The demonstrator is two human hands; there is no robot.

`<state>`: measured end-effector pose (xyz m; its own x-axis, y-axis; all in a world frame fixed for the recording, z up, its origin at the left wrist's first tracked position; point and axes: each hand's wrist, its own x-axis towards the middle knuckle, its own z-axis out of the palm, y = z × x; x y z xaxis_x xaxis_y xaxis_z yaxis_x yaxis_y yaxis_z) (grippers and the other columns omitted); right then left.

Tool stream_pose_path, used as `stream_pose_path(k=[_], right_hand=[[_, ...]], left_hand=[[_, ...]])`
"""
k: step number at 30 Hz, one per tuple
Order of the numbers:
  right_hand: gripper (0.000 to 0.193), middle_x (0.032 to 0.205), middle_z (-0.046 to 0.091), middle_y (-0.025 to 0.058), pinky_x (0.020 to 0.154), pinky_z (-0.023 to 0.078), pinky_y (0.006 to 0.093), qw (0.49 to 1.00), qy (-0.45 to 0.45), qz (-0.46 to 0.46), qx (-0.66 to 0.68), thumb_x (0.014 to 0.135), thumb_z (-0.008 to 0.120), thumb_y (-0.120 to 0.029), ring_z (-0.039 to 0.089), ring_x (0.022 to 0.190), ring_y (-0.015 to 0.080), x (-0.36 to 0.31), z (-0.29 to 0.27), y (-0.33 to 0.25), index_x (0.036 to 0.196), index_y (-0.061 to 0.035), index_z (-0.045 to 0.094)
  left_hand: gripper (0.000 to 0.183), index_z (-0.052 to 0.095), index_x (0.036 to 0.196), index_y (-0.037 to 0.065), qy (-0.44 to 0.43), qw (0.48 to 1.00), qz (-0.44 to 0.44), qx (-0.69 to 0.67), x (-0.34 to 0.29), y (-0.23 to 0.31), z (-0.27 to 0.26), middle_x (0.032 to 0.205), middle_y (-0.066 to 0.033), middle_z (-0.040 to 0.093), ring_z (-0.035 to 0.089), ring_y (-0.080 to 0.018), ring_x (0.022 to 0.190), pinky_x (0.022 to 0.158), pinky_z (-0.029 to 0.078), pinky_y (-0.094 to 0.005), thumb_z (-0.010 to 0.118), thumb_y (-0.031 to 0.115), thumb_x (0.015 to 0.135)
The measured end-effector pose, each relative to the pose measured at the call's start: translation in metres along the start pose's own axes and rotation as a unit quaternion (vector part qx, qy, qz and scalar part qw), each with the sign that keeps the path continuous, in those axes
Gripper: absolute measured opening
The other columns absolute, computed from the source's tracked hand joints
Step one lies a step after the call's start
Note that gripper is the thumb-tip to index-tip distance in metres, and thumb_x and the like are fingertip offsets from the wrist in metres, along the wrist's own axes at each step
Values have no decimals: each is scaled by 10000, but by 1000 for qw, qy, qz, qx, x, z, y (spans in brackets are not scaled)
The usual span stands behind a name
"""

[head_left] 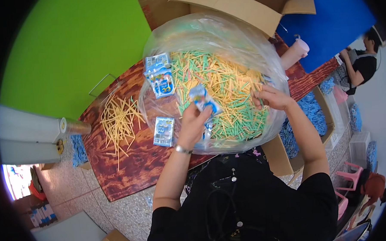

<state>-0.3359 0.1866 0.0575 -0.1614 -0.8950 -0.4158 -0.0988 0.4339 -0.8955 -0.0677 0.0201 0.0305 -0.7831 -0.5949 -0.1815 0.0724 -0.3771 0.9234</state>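
In a large clear plastic bag (236,28) with its mouth spread wide lies a heap of thin yellow, green and pink sticks (225,76). Over the bag's near left part, my left hand (194,124) grips a small blue and white packet (202,97) between thumb and fingers. My right hand (273,98) is at the right side of the heap, fingers bent together against the sticks; what they pinch is hard to make out. More blue and white packets (162,84) lie at the heap's left edge, and a single packet (163,131) lies left of my left wrist.
A loose pile of yellow sticks (117,121) lies on the red-brown wooden table (126,175). Behind the bag stands an open cardboard box (235,9); a pink cylinder (295,53) is at its right. A carton of blue packets (307,115) stands right. Other people are farther right.
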Motion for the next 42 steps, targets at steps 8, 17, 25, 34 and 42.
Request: stream_pose_path(k=[8,17,25,34,42], right_hand=[[185,822,579,62,538,425,256,965,-136,27,223,972,507,-216,573,677,149,28,60,-31,1011,-39,541],[286,1042,601,48,743,495,285,958,66,-14,280,1004,500,-274,588,908,117,70,130,-30,1165,-38,512],[494,1106,587,91,804,484,259,962,-16,-72,263,972,563,-340,565,974,105,109,161,-41,1245,34,392],[388,1019,602,31,719,471,240,974,-52,-190,110,991,529,-293,554,877,74,128,183,-56,1249,-15,449],[267,831,574,4,609,424,243,983,-164,-83,24,977,534,-264,515,713,81,149,174,-86,1139,-54,561]], left_hand=[[391,479,1286,-34,-115,947,-2,-299,25,4,26,1231,-114,594,591,-203,1116,973,456,-353,553,186,971],[284,546,1177,20,-19,993,76,-86,-11,-9,21,1074,-14,620,567,-74,977,846,459,-256,597,189,955],[286,523,1212,17,63,981,169,-77,-25,-1,-7,1083,-21,616,564,-71,961,835,455,-246,568,164,971],[328,531,1166,-5,147,961,194,128,-46,4,-38,1022,-109,592,573,-187,919,830,447,-332,563,237,948],[315,506,1222,12,141,972,187,-4,-66,-5,-61,1048,-46,604,575,-114,902,793,472,-269,578,152,949]])
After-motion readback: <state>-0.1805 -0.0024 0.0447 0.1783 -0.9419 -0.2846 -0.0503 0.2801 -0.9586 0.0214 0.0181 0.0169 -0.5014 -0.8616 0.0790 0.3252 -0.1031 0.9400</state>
